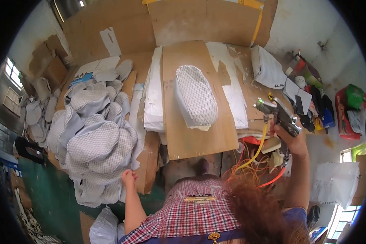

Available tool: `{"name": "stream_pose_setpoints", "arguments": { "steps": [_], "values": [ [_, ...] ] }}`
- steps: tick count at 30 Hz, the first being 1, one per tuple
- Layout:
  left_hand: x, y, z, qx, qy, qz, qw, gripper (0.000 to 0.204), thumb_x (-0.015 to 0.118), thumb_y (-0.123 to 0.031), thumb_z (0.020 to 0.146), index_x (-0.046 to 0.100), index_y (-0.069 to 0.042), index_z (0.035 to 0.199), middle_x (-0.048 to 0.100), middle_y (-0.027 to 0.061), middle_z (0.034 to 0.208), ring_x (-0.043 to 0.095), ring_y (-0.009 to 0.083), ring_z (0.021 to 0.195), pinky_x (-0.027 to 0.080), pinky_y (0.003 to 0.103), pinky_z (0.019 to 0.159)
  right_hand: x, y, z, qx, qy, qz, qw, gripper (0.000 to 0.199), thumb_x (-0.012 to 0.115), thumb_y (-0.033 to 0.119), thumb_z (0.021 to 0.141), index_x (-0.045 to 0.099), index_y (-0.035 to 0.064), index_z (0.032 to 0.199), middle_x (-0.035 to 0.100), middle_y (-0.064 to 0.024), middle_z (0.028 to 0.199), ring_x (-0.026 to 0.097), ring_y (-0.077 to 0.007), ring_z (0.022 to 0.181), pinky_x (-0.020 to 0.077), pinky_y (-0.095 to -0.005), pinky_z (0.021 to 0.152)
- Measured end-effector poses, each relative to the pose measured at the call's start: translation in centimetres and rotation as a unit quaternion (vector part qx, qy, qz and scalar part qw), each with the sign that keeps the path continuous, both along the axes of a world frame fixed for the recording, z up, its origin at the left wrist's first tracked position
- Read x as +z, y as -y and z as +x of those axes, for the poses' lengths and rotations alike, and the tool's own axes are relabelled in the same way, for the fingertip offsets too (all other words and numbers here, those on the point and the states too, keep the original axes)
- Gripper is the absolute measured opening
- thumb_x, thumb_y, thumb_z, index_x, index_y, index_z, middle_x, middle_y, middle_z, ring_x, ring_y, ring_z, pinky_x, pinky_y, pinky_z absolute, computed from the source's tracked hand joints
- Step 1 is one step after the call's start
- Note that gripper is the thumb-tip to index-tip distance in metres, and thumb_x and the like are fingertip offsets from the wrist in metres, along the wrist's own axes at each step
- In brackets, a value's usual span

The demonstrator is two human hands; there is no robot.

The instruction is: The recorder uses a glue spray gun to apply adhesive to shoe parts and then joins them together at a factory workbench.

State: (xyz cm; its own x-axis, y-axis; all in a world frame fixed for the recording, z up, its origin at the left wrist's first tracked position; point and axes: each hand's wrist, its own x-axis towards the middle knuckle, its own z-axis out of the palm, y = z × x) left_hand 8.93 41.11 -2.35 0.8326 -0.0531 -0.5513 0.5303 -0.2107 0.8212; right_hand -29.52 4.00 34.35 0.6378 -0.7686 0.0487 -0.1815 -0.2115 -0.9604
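Note:
My right hand (292, 140) is wrapped round a metal spray gun (285, 118), raised above the right side of the table with its nozzle end toward the left. A yellow hose and an orange-red hose run down from the gun. A stack of grey quilted, sole-shaped pieces (196, 95) lies on a brown cardboard sheet (181, 142) in front of me. My left hand (129, 178) is at the lower right edge of a big heap of similar grey quilted pieces (94, 144). Its fingers are curled in, and whatever they may hold is hidden.
Tangled yellow and orange hoses (244, 162) hang below the table's right side. A white wrapped bundle (268, 67) sits at the back right, near assorted tools and bags. Cardboard panels (183, 22) stand along the back. White bags (103, 227) lie at lower left.

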Motion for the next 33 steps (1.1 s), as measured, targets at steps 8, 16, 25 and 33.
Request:
{"name": "stream_pose_setpoints", "arguments": {
  "steps": [8,16,25,33],
  "values": [
    [-0.1,1.4,-2.1,-0.117,-0.008,0.014,0.993,0.01,0.05,-0.014,0.084,0.053,-0.009,0.092,0.06,0.0037,0.072,0.056,0.0124,0.05,0.041,0.023,0.044,0.9,-4.5,-4.8,-0.026,-0.018,0.022,0.999,0.05,0.058,0.002,0.075,0.041,-0.0007,0.122,0.055,-0.0054,0.082,0.055,-0.0131,0.07,0.0465,-0.0255,0.064],
    [-0.3,1.6,-4.0,-0.12,-0.024,-0.009,0.992,0.014,0.05,-0.011,0.082,0.053,-0.008,0.095,0.06,0.0045,0.072,0.057,0.013,0.05,0.041,0.023,0.044,1.4,-8.3,-7.6,-0.043,-0.011,0.041,0.998,0.057,0.064,0.006,0.071,0.04,-0.0017,0.122,0.056,-0.0061,0.081,0.055,-0.013,0.07,0.0459,-0.0243,0.065],
    [0.5,0.5,-4.9,-0.122,-0.039,-0.005,0.992,0.014,0.049,-0.005,0.082,0.051,-0.003,0.095,0.056,0.0065,0.073,0.052,0.0125,0.05,0.044,0.022,0.045,2.2,-10.2,-9.4,-0.032,-0.07,0.048,0.996,0.06,0.063,0.006,0.072,0.036,-0.0038,0.125,0.055,-0.0067,0.079,0.055,-0.0128,0.07,0.0465,-0.0259,0.063],
    [0.4,1.0,-4.8,-0.115,-0.054,-0.003,0.992,0.012,0.051,-0.008,0.083,0.053,-0.003,0.093,0.056,0.0055,0.074,0.051,0.0116,0.05,0.044,0.022,0.046,2.4,-10.3,-9.6,-0.077,-0.072,0.04,0.994,0.062,0.064,0.01,0.073,0.035,-0.0016,0.127,0.055,-0.0061,0.077,0.054,-0.0138,0.068,0.0459,-0.0262,0.063]
  ]
}}
